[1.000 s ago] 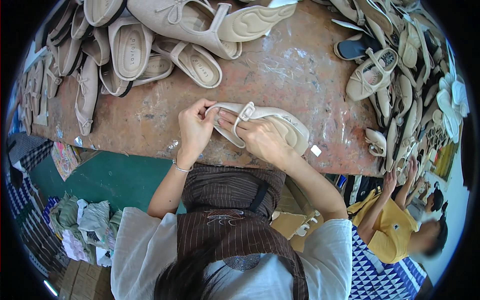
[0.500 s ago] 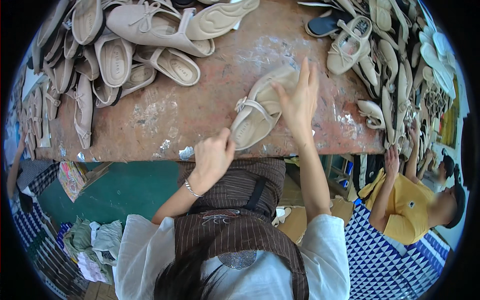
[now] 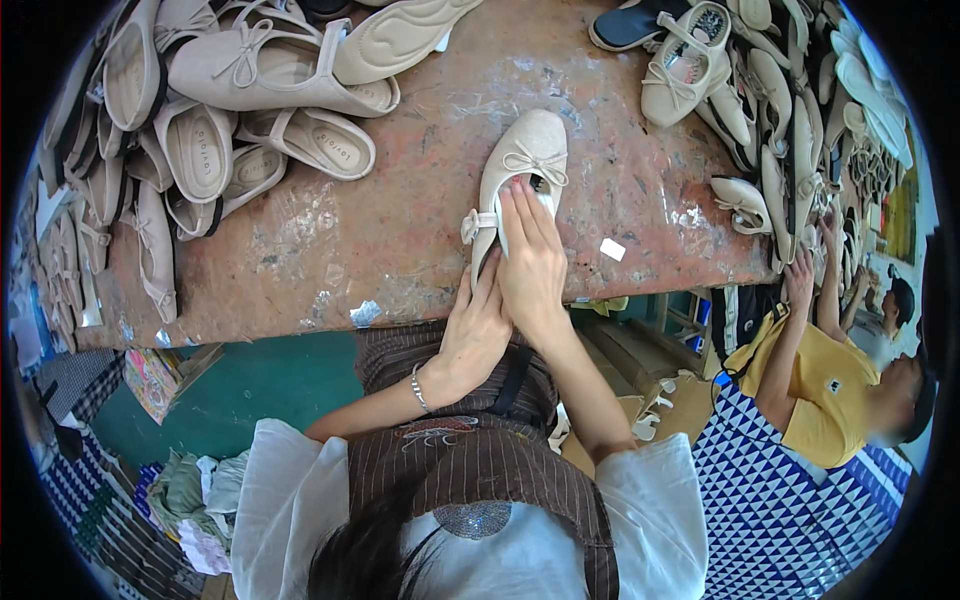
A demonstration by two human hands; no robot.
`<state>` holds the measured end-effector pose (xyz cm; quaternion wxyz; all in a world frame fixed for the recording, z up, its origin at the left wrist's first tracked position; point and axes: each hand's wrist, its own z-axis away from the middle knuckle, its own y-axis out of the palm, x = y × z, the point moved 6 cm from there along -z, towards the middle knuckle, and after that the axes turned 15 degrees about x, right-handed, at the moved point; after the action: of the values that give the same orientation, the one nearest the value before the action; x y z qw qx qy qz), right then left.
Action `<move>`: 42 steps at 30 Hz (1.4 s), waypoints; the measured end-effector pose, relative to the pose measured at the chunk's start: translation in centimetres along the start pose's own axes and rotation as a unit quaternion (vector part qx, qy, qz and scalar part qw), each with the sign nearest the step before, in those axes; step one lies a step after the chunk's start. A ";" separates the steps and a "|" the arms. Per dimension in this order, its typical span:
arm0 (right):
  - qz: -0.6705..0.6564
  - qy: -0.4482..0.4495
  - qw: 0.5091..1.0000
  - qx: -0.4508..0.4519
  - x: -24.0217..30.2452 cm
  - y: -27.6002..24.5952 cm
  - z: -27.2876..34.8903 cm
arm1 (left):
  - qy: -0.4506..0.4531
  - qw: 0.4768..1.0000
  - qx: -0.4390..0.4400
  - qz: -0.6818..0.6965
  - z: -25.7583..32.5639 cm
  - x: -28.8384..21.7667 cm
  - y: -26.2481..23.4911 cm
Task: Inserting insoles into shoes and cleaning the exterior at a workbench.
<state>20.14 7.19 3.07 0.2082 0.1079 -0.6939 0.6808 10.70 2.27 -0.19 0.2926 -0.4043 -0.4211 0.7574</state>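
Observation:
A beige shoe (image 3: pixel 530 135) with a bow and a buckled strap lies in front of me near the table's front edge, toe pointing away. At its heel end, my left hand (image 3: pixel 478 325) is closed round the back part. The fingers of my right hand (image 3: pixel 533 265) are stretched out and held together, reaching into the shoe's opening below the bow. A pale edge shows beside these fingers; I cannot tell whether it is lining or insole. My hands cover most of the heel and inside.
Beige shoes (image 3: pixel 240 65) are heaped at the left of the worn table (image 3: pixel 420 220), with more shoes (image 3: pixel 690 80) and white insoles (image 3: pixel 868 85) at the right. A small white piece (image 3: pixel 612 250) lies right of my hands. A person in yellow (image 3: pixel 825 385) works at the right.
The shoe has been straightened, so its toe points away and its bow shows. My right hand has come down from beside it into its opening. My left hand has shifted right to the heel.

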 end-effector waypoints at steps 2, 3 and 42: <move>0.015 0.033 0.996 0.081 -1.7 0.3 -3.4 | -0.013 1.000 -0.001 0.003 -0.4 0.0 -0.3; -0.006 0.072 0.984 0.162 -2.4 0.4 -4.5 | -0.015 1.000 -0.025 0.005 -0.5 0.0 -0.9; 0.224 0.045 0.960 0.161 -3.6 2.0 -6.6 | 0.007 0.994 -0.069 0.079 -1.0 0.5 -2.3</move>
<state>23.41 13.33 -0.40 0.0609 -0.0486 -0.5713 0.8171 11.51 4.14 1.34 0.2060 -0.4606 -0.4367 0.7448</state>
